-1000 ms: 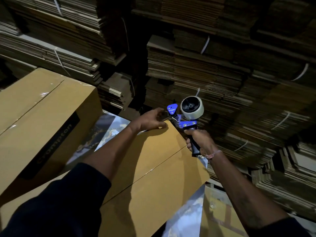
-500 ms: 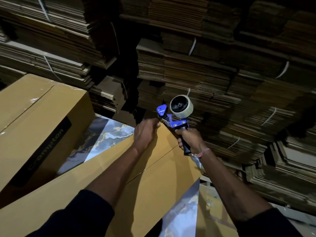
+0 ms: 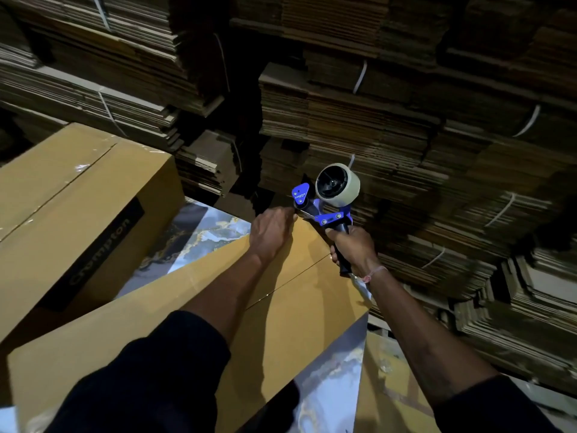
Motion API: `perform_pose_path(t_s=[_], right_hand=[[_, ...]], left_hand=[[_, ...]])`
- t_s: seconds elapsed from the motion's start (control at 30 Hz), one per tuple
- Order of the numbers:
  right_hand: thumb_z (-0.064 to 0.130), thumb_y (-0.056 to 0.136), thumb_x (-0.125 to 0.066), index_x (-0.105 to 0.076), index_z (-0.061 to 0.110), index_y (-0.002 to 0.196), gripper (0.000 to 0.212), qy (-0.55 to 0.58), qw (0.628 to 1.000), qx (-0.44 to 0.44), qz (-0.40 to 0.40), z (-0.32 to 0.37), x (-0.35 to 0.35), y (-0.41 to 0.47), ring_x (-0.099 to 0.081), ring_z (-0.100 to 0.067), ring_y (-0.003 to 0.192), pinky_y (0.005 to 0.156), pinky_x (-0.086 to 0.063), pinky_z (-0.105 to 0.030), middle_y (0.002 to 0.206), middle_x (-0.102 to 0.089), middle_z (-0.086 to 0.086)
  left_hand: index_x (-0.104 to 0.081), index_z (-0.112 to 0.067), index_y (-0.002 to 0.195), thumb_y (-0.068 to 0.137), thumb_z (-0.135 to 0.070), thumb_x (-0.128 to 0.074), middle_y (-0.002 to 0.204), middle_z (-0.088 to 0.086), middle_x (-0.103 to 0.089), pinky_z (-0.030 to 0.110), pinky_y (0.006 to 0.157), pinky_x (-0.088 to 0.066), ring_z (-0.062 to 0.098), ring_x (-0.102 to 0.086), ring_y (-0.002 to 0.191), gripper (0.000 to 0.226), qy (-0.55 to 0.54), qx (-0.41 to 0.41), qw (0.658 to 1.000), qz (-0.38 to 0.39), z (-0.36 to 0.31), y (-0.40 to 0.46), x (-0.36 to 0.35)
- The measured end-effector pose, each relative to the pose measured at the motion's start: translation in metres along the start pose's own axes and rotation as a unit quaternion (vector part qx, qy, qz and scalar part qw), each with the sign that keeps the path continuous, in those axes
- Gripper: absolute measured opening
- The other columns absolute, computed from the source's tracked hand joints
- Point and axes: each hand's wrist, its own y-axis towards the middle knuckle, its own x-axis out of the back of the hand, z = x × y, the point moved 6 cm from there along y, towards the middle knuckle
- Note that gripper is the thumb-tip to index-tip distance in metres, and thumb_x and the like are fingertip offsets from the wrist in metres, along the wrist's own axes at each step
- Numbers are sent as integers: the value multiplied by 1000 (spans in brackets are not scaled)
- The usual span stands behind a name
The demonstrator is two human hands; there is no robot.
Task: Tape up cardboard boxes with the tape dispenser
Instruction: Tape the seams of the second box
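Our right hand point(image 3: 354, 248) is gripping the tape dispenser point(image 3: 327, 198) at the box's point(image 3: 281, 314) far edge; our left hand point(image 3: 270, 231) is resting there, fingers curled. Cardboard stacks point(image 3: 406, 135) are crowding beyond; another box point(image 3: 78, 195) is sitting left.

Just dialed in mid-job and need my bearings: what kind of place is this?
Probably a carton warehouse or packing storeroom. Strapped bundles of flattened cardboard are stacked high behind. An assembled box marked Crompton sits left, and the right hand holds a tape dispenser at another box.
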Motion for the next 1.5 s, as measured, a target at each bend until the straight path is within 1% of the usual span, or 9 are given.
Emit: perform_pose_path(t_s=[0.1, 0.23, 0.37, 0.8, 0.9, 1.07, 1.17, 1.3, 1.5], right_hand=[[21, 94, -68, -64, 9, 92, 13, -6, 1000, 7, 0, 1, 1, -4, -55, -21, 53, 47, -45, -30, 64, -62, -10], [21, 95, -68, -64, 10, 91, 13, -23, 1000, 10, -4, -6, 12, -12, -56, -19, 53, 47, -46, -28, 65, -63, -8], [25, 94, -68, -63, 12, 88, 15, -19, 1000, 15, 4, -23, 25, -18, -55, -19, 50, 47, -46, -29, 63, -62, -7], [27, 94, -68, -66, 10, 93, 17, -9, 1000, 15, 24, -31, 31, -30, -58, -20, 56, 55, -49, -33, 65, -62, -7], [28, 93, -68, -65, 10, 87, 19, -17, 999, 22, 19, -37, 40, -39, -57, -22, 53, 52, -47, -33, 63, -61, -8], [30, 94, -69, -61, 16, 79, 22, -16, 1000, 4, 26, -56, 62, -61, -54, -20, 50, 45, -42, -26, 60, -59, -7], [29, 96, -68, -63, 14, 81, 22, -8, 1000, 6, 29, -63, 67, -68, -55, -19, 52, 50, -43, -30, 61, -59, -6], [23, 97, -67, -62, 14, 77, 22, 16, 999, 3, 32, -62, 66, -70, -53, -19, 51, 47, -43, -25, 62, -58, -8], [22, 97, -68, -63, 12, 79, 21, 21, 999, 0, 47, -62, 69, -73, -52, -19, 52, 49, -44, -25, 63, -58, -9]], left_hand=[[-69, -18, 98, 105, -32, -53, 93, 12, -73, 34, 65, -35, 38, -67, 90, 22, 4, 14, 1000, 3, 2, 0, -1], [-73, -21, 110, 105, -25, -53, 98, 13, -74, 34, 67, -35, 39, -67, 93, 21, 20, 9, 1000, -5, 0, -1, -1], [-74, -27, 123, 106, -29, -53, 105, 14, -76, 39, 72, -46, 40, -68, 99, 27, 19, 0, 1000, -12, 0, -1, 0], [-74, -24, 125, 108, -29, -52, 104, 13, -74, 33, 70, -35, 37, -68, 98, 28, 10, 9, 1000, -26, -2, -6, 2], [-74, -26, 126, 108, -29, -53, 105, 15, -75, 33, 71, -35, 39, -68, 99, 28, 11, 4, 1000, -26, -2, -6, 3], [-75, -21, 123, 107, -25, -51, 107, 17, -73, 39, 77, -44, 39, -67, 101, 28, 0, 27, 1000, -10, -4, -6, 3], [-75, -21, 124, 107, -24, -51, 108, 16, -74, 40, 81, -48, 38, -68, 102, 29, 2, 28, 1000, -9, -4, -6, 4], [-76, -20, 118, 108, -30, -50, 104, 18, -74, 42, 80, -49, 39, -68, 98, 30, -10, 25, 1000, -5, -4, -7, 5], [-75, -22, 122, 107, -29, -52, 106, 18, -74, 44, 83, -55, 39, -69, 100, 29, -4, 23, 1000, 2, -4, -8, 5]])
